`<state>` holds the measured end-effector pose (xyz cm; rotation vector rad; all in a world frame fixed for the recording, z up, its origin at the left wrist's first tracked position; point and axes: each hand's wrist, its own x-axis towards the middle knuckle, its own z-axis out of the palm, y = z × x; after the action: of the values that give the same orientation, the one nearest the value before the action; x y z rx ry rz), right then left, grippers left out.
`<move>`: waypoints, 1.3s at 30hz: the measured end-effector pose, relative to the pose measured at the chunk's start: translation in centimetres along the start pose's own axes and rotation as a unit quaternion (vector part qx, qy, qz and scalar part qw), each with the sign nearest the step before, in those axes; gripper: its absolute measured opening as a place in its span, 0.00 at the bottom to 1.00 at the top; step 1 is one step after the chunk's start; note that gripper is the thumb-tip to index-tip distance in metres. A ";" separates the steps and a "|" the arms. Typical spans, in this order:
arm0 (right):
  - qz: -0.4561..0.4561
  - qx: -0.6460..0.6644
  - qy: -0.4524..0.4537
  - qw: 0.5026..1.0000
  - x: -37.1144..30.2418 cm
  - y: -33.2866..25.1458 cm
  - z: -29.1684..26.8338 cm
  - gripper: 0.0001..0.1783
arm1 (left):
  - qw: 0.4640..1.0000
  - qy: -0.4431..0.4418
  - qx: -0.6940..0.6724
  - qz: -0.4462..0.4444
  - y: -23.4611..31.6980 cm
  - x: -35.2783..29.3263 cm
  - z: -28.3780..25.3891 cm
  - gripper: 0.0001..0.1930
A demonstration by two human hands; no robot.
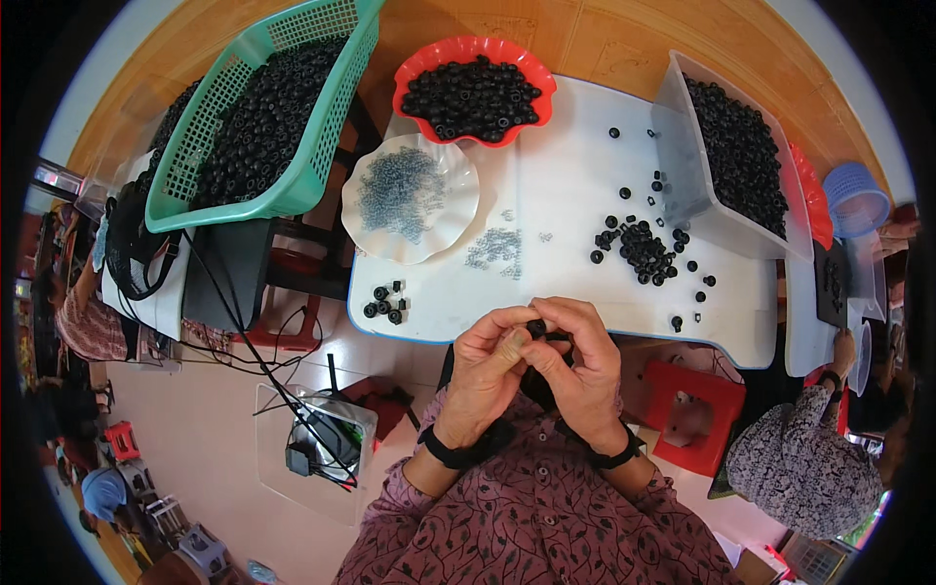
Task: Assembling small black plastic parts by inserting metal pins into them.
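Observation:
In front of my chest, both hands meet at the table's near edge around a small round black plastic part (535, 329). My left hand (487, 366) pinches it between thumb and fingers. From the other side my right hand (583, 363) closes on the same part, its thumb and forefinger close to it. Beyond the hands, small silvery pieces like tiny springs (495, 251) lie scattered on the white table (570, 210). More of them fill a white scalloped dish (356, 229). A pile of black parts (643, 252) lies to the right, and a few black parts (382, 304) sit front left.
A red scalloped bowl (402, 70) of black parts stands at the back. At right is a clear plastic bin (687, 185); at left a green basket (258, 208), both full. Black cables (253, 361) hang left. A red stool (717, 414) and another person (807, 463) are at right.

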<state>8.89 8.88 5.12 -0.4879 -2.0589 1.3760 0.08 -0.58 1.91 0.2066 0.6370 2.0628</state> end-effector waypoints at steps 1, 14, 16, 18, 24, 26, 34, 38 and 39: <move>0.016 0.044 -0.001 0.999 -0.1 0.2 0.0 0.23 | 1.000 0.004 0.015 0.003 -0.4 -0.1 -0.6 0.13; 0.053 0.193 -0.004 0.980 -0.1 -0.1 -0.7 0.24 | 0.999 -0.037 -0.008 0.013 -0.5 0.0 -0.3 0.14; 0.051 0.203 -0.010 0.978 0.0 0.1 -0.7 0.24 | 0.999 -0.036 -0.005 0.021 -1.0 -0.2 -1.1 0.13; 0.047 0.213 -0.016 0.976 0.1 0.2 -0.9 0.23 | 0.999 -0.036 -0.003 0.028 -1.1 -0.2 -1.0 0.13; 0.077 0.248 -0.030 0.965 -0.1 0.4 -1.7 0.21 | 0.999 -0.044 -0.001 0.016 -0.5 -0.3 0.2 0.13; 0.089 0.247 -0.029 0.965 -0.2 0.3 -1.8 0.21 | 0.999 -0.024 -0.026 0.003 -0.4 -0.3 1.4 0.13; 0.028 0.127 -0.022 0.991 -0.4 -1.1 -2.5 0.21 | 0.998 -0.053 -0.034 0.005 -0.9 -0.6 -0.3 0.12; -0.004 0.103 -0.041 0.994 -0.4 -1.1 -3.1 0.22 | 0.994 -0.077 -0.073 -0.022 -1.0 -0.6 0.3 0.12; -0.006 0.105 -0.041 0.994 -0.4 -1.2 -3.3 0.22 | 0.994 -0.078 -0.071 -0.020 -0.9 -0.7 0.5 0.12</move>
<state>11.38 10.46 7.02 -0.3334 -1.9495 1.6079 1.34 -0.59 1.92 0.2668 0.3942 2.0202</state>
